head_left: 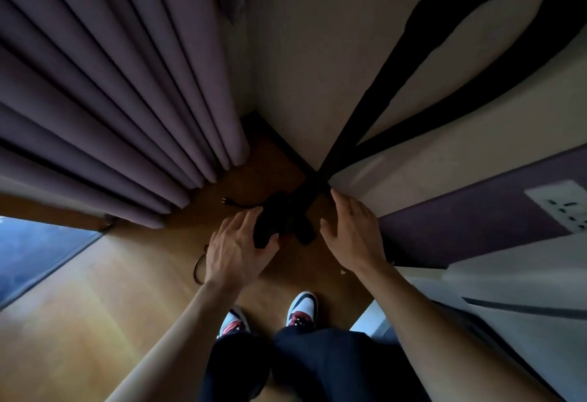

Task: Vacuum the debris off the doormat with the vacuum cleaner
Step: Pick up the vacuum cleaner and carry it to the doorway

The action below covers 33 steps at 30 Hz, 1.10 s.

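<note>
As the person's left hand (236, 247) wraps thumb and fingers round the small black vacuum cleaner (274, 219) on the wooden floor (95, 306) between both hands, the right hand (352, 233) hovers spread and empty, and should brace the far side for a steady lift.

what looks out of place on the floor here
A black cord's plug lies loose on the wooden floor beside the curtain, plugged into nothing, trailing toward the dark vacuum cleaner that the left hand grips. A small pale scrap lies on the floor too.
</note>
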### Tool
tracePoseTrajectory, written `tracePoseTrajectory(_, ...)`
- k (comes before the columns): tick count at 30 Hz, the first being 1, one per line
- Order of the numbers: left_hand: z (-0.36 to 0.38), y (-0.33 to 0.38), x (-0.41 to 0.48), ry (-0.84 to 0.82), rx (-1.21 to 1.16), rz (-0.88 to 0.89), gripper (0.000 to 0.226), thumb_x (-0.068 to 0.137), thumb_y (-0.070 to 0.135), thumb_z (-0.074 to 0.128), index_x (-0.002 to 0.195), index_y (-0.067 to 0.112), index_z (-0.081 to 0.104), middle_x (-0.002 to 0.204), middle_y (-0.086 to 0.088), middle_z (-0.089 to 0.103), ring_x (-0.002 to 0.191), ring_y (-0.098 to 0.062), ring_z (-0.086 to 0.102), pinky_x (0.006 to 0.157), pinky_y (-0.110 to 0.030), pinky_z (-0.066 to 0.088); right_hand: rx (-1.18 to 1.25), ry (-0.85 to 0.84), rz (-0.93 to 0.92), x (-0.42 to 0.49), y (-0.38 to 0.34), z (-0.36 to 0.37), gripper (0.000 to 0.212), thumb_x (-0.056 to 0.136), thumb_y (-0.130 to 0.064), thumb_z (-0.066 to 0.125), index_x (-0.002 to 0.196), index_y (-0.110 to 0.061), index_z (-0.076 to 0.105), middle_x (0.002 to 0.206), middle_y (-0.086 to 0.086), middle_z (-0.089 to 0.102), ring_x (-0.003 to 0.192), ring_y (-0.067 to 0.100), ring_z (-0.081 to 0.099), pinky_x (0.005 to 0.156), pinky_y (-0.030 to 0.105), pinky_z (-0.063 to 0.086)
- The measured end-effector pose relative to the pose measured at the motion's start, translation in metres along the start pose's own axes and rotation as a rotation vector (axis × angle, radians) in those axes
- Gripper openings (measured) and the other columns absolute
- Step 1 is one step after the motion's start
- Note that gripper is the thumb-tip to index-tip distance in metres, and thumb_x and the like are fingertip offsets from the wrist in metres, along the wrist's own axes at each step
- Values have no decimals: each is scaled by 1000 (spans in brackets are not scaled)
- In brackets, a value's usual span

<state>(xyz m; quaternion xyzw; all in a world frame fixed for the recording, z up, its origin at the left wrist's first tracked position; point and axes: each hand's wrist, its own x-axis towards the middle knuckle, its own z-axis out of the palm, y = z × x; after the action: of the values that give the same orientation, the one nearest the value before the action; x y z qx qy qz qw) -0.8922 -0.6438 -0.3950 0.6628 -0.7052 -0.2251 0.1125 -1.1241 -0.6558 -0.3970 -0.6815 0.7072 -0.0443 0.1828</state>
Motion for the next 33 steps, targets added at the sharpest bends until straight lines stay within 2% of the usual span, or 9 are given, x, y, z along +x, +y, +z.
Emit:
tracePoseTrajectory(5,95,-31,33,41,-1,11,66,81,62,48,139,29,46,127,3,63,110,-25,60,85,-39,52,40,15,14,35,48,82,82,101,-50,54,164,-14,17,165,13,34,149,27,39,119,42,39)
tracePoseTrajectory(15,206,-83,49,89,54,-21,65,85,66,39,137,28,48,127,2,62,109,-21,58,81,-36,49,33,289,-220,97,87,157,76,98,-48,57,156,-4,34,144,18,55,123,30,60,96,36,53)
tracePoseTrajectory(18,222,-100,60,80,58,-50,57,89,65,45,135,31,48,130,4,59,112,-19,55,82,-35,48,207,292,-209,110,90,163,68,99,-41,64,154,-10,38,138,8,57,116,10,57,92,25,55)
tracePoseTrajectory(20,231,-114,70,31,-39,-121,54,89,64,48,134,34,50,130,4,58,113,-19,54,82,-34,46,407,253,-205,117,90,167,65,99,-34,68,153,-12,39,137,2,55,111,-10,49,89,7,48)
tracePoseTrajectory(22,238,-118,76,-22,-170,-199,53,91,61,51,135,32,51,131,-1,58,114,-21,56,84,-34,48,599,221,-206,123,89,173,62,98,-24,71,151,-14,42,134,-4,56,112,-18,50,92,1,42)
tracePoseTrajectory(24,245,-120,77,-42,-233,-223,53,91,58,55,137,31,50,132,-3,57,113,-22,56,85,-36,50,754,192,-187,129,87,176,58,96,-19,73,147,-17,44,128,-13,57,117,-16,54,97,6,45)
tracePoseTrajectory(26,247,-120,77,-35,-269,-233,52,91,55,58,137,31,49,130,-2,56,110,-20,56,84,-37,52,848,166,-169,136,83,179,59,96,-21,74,146,-19,44,128,-16,59,122,-5,58,102,15,49)
tracePoseTrajectory(30,254,-126,79,-29,-316,-240,51,89,55,60,134,34,50,126,3,59,107,-18,60,81,-39,57,990,181,-150,146,76,191,50,94,-19,76,136,-29,50,127,-2,66,120,5,64,98,17,51)
tracePoseTrajectory(33,258,-130,88,-20,-247,-242,47,90,54,60,131,31,54,121,5,60,105,-17,61,78,-34,55,1069,255,-115,150,66,201,41,94,-11,75,131,-12,57,112,-4,70,108,1,69,94,21,54)
